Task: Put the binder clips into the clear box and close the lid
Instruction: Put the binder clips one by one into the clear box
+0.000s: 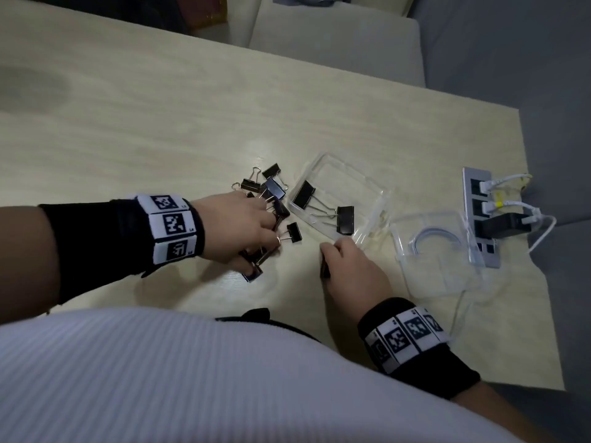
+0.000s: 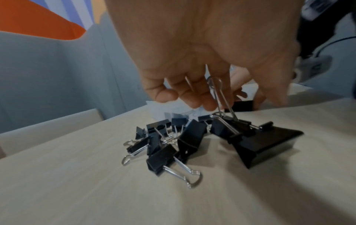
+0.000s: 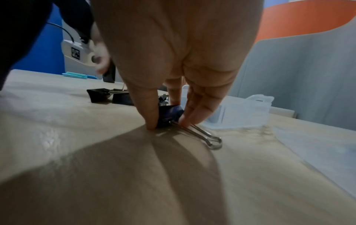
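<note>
Several black binder clips [image 1: 273, 188] lie in a pile [image 2: 163, 146] on the table, left of the clear box [image 1: 377, 187]. The box stands open with two clips [image 1: 303, 195] inside, and its lid [image 1: 447, 276] lies flat to the right. My left hand [image 1: 268, 244] is over the pile, fingers curled at the upright wire handle of a large clip [image 2: 260, 141]. My right hand [image 3: 167, 124] pinches one clip [image 3: 169, 115] between thumb and fingers against the table, just in front of the box [image 3: 248, 112].
A grey power strip [image 1: 479, 215] with white plugs and cables lies at the table's right edge, a cable running under the lid. The pale wooden table [image 1: 160, 123] stretches away to the left. A light chair [image 1: 335, 43] stands beyond the far edge.
</note>
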Demonstrator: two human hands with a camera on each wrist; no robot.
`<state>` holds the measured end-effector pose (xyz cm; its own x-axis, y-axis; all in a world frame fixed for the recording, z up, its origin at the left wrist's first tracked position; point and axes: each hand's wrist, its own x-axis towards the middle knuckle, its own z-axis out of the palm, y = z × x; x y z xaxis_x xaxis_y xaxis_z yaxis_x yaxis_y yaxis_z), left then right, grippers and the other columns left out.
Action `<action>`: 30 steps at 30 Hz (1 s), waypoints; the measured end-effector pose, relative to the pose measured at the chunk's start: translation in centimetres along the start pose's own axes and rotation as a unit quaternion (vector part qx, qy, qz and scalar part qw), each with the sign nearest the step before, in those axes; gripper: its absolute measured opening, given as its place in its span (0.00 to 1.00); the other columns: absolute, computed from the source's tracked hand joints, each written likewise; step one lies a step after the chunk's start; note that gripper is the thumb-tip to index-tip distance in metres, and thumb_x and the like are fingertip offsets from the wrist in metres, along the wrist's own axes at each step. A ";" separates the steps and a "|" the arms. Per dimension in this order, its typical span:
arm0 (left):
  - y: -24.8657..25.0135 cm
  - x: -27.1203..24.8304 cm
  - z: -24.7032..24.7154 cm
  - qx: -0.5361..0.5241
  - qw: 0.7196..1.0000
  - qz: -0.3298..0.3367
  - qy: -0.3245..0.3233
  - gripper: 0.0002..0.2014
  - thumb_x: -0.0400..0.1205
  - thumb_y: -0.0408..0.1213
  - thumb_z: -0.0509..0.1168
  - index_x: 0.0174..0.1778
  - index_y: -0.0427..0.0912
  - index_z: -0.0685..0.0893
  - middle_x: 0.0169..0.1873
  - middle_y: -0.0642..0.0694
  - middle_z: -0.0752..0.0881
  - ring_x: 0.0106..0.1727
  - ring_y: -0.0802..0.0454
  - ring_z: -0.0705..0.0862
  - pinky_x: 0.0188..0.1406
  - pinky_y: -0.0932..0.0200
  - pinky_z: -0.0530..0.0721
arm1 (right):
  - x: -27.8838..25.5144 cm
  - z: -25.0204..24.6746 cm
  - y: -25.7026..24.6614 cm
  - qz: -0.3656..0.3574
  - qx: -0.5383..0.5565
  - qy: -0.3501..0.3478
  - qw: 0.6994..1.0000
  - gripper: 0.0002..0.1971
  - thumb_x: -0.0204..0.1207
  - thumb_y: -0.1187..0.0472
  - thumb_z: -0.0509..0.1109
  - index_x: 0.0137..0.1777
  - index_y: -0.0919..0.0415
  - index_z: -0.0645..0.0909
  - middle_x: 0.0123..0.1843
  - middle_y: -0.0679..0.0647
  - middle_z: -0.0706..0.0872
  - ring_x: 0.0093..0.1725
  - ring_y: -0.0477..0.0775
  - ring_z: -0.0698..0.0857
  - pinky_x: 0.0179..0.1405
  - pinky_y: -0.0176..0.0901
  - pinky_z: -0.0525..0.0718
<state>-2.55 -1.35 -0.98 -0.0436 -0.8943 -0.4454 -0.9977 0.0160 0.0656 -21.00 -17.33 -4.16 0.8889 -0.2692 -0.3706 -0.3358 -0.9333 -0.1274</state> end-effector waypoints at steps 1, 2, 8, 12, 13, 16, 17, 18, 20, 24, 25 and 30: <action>0.1 -0.2 0.5 0.023 0.999 -0.009 -0.028 0.24 0.71 0.62 0.65 0.62 0.61 0.76 0.60 0.51 0.78 0.60 0.46 0.76 0.51 0.49 0.77 | 0.2 -0.1 -0.1 0.003 -0.003 0.005 1.000 0.12 0.74 0.61 0.66 0.56 0.55 0.73 0.54 0.54 0.75 0.44 0.58 0.80 0.34 0.46 0.77; 0.2 -0.4 0.8 0.032 0.999 -0.016 -0.038 0.27 0.70 0.62 0.68 0.65 0.65 0.72 0.65 0.51 0.75 0.63 0.46 0.73 0.55 0.48 0.75 | 0.3 -0.2 -0.1 -0.004 -0.006 0.011 1.000 0.12 0.74 0.57 0.67 0.57 0.55 0.74 0.54 0.54 0.76 0.46 0.58 0.80 0.37 0.47 0.78; 0.8 -0.4 0.0 0.076 0.996 -0.024 -0.040 0.23 0.67 0.56 0.72 0.58 0.72 0.78 0.64 0.48 0.77 0.60 0.43 0.74 0.50 0.45 0.79 | 0.2 -1.0 0.0 -0.013 0.081 0.077 0.994 0.24 0.70 0.43 0.70 0.62 0.54 0.76 0.54 0.52 0.76 0.50 0.55 0.80 0.47 0.49 0.82; 0.7 0.1 -0.2 0.035 0.999 -0.035 -0.017 0.24 0.72 0.55 0.68 0.66 0.70 0.75 0.74 0.47 0.67 0.71 0.40 0.67 0.62 0.42 0.76 | -0.3 -1.5 0.6 0.043 0.195 0.099 0.975 0.22 0.68 0.44 0.73 0.59 0.53 0.77 0.55 0.48 0.71 0.43 0.50 0.81 0.43 0.44 0.82; 0.7 0.2 -0.1 0.028 0.999 -0.038 -0.016 0.24 0.73 0.54 0.67 0.67 0.69 0.74 0.74 0.47 0.67 0.71 0.41 0.67 0.63 0.43 0.75 | -0.3 -1.7 0.8 0.053 0.225 0.108 0.967 0.21 0.67 0.45 0.74 0.56 0.53 0.77 0.54 0.47 0.71 0.40 0.48 0.81 0.41 0.41 0.81; 0.6 0.4 -0.1 0.004 0.999 -0.050 -0.017 0.22 0.75 0.56 0.66 0.66 0.65 0.75 0.67 0.47 0.71 0.66 0.43 0.71 0.60 0.47 0.74 | 0.1 -2.1 1.7 0.089 0.297 0.160 0.937 0.17 0.69 0.47 0.75 0.45 0.57 0.75 0.47 0.50 0.76 0.40 0.48 0.79 0.36 0.38 0.76; 0.6 0.5 -0.1 0.003 0.999 -0.052 -0.011 0.21 0.74 0.57 0.66 0.64 0.63 0.76 0.65 0.47 0.73 0.64 0.44 0.73 0.58 0.48 0.75 | 0.4 -2.4 2.0 0.111 0.320 0.178 0.924 0.15 0.71 0.47 0.74 0.43 0.58 0.74 0.44 0.52 0.80 0.38 0.51 0.80 0.33 0.41 0.74; 0.6 0.6 -0.2 0.005 0.998 -0.057 -0.009 0.21 0.74 0.58 0.66 0.63 0.62 0.77 0.64 0.47 0.74 0.64 0.44 0.74 0.57 0.48 0.75 | 0.8 -2.8 2.3 0.137 0.350 0.191 0.907 0.14 0.74 0.48 0.71 0.43 0.58 0.74 0.39 0.52 0.83 0.36 0.52 0.82 0.31 0.42 0.74; 0.5 0.9 -0.2 0.017 0.997 -0.066 -0.026 0.23 0.74 0.58 0.67 0.65 0.59 0.74 0.62 0.47 0.76 0.64 0.44 0.74 0.58 0.48 0.76 | 1.7 -3.6 2.8 0.182 0.409 0.209 0.870 0.10 0.78 0.50 0.68 0.46 0.56 0.74 0.35 0.51 0.85 0.31 0.50 0.85 0.27 0.39 0.75; 0.0 1.4 -0.3 0.000 0.995 -0.080 -0.063 0.24 0.75 0.56 0.65 0.67 0.55 0.72 0.57 0.48 0.82 0.60 0.44 0.80 0.58 0.47 0.77 | 3.9 -4.2 3.5 0.234 0.455 0.196 0.837 0.09 0.80 0.52 0.64 0.52 0.57 0.76 0.36 0.51 0.88 0.26 0.50 0.85 0.28 0.37 0.82; 0.0 1.5 -0.3 -0.009 0.995 -0.083 -0.060 0.23 0.76 0.56 0.64 0.65 0.54 0.73 0.55 0.48 0.84 0.58 0.43 0.81 0.56 0.48 0.78 | 4.4 -4.2 3.4 0.241 0.472 0.179 0.829 0.11 0.80 0.52 0.63 0.53 0.59 0.78 0.35 0.52 0.88 0.26 0.52 0.85 0.31 0.43 0.85; 0.0 1.9 -0.6 -0.047 0.994 -0.092 -0.024 0.13 0.79 0.50 0.61 0.55 0.51 0.80 0.49 0.48 0.87 0.51 0.42 0.85 0.50 0.50 0.83 | 4.6 -4.6 3.3 0.241 0.210 0.107 0.942 0.27 0.80 0.39 0.54 0.72 0.54 0.72 0.61 0.58 0.82 0.57 0.62 0.84 0.45 0.49 0.76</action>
<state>-2.58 -3.36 -1.29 0.1342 -0.8564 -0.4986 -0.9800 -0.1892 0.0612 -16.57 -22.75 -2.03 0.6296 -0.7207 -0.2903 -0.7696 -0.5270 -0.3605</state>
